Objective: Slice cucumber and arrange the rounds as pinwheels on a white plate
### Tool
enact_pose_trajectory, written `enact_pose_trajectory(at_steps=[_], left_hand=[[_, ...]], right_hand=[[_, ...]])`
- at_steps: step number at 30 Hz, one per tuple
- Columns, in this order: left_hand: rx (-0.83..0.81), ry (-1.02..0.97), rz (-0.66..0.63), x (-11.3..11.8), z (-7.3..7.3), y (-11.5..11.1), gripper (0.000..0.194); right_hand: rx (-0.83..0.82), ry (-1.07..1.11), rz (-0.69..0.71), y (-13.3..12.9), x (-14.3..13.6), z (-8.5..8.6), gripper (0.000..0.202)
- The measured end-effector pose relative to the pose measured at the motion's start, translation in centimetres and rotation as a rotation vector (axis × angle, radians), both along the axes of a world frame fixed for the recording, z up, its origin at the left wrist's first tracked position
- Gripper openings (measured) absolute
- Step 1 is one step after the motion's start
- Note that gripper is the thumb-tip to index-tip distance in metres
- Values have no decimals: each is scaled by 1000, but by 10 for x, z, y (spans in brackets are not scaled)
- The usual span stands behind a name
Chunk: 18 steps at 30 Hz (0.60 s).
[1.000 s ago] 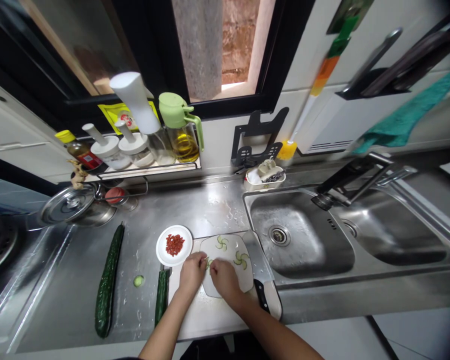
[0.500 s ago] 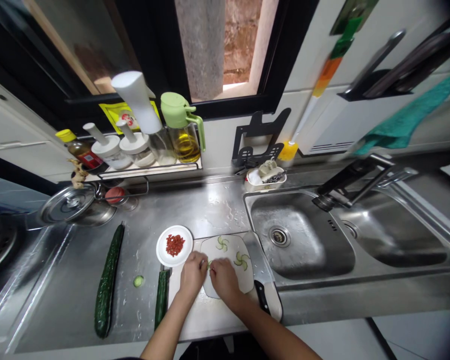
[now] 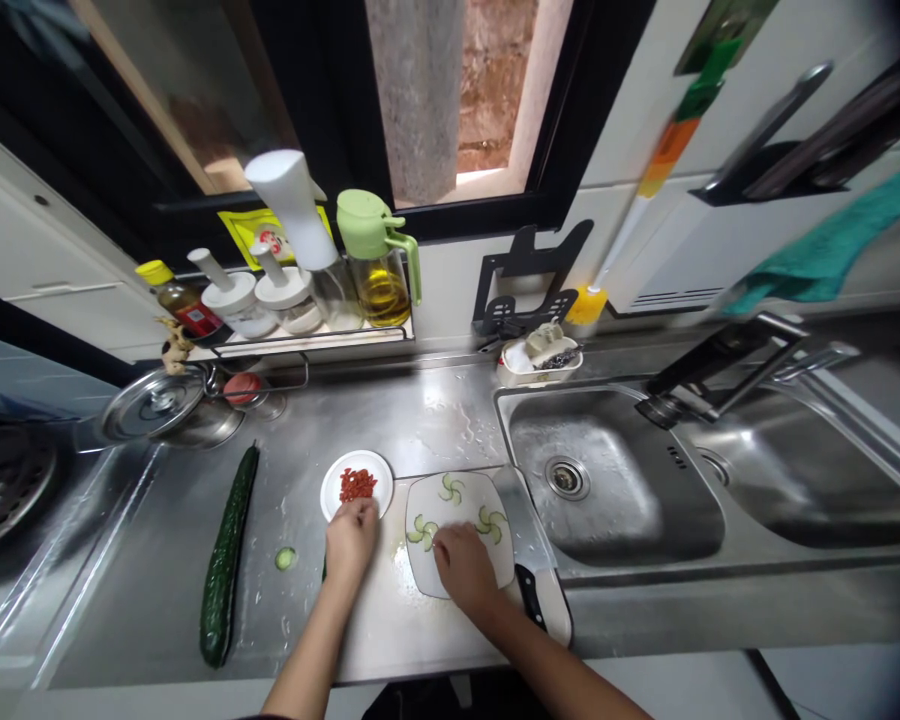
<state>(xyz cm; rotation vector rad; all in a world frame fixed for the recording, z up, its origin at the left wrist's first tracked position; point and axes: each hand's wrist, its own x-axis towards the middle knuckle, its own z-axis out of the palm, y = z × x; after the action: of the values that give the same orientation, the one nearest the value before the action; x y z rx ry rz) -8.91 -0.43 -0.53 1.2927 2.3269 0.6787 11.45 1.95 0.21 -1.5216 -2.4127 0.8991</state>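
Observation:
My left hand is at the near rim of a small white plate, its bunched fingertips touching the edge of a pile of dried red goji berries. Anything between those fingers is hidden. Over a squarish white plate is my right hand, fingers curled in and their contents out of sight. Thin cucumber slices form pinwheels on this plate: one at the top, one at the left, one at the right. Beneath lies a white cutting board.
A kitchen knife with a black handle lies along the board's right side. Left of the board are a whole cucumber and a cucumber end. The double sink is to the right; a seasoning rack stands behind.
My left hand has moved left from the squarish plate to the goji berries. My right hand has shifted slightly right and down, leaving the left pinwheel in view.

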Motion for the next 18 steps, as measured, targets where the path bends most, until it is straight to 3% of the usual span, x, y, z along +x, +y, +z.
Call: enact_pose_trajectory(at_steps=[4, 10, 18], left_hand=[[-68, 94, 42, -19, 6, 12, 24], [-191, 198, -126, -26, 10, 32, 26], [-247, 206, -232, -41, 11, 41, 24]], right_hand=[[3, 18, 18, -5, 6, 2, 21], [-4, 24, 25, -8, 9, 9, 19], [-38, 29, 30, -11, 12, 13, 18]])
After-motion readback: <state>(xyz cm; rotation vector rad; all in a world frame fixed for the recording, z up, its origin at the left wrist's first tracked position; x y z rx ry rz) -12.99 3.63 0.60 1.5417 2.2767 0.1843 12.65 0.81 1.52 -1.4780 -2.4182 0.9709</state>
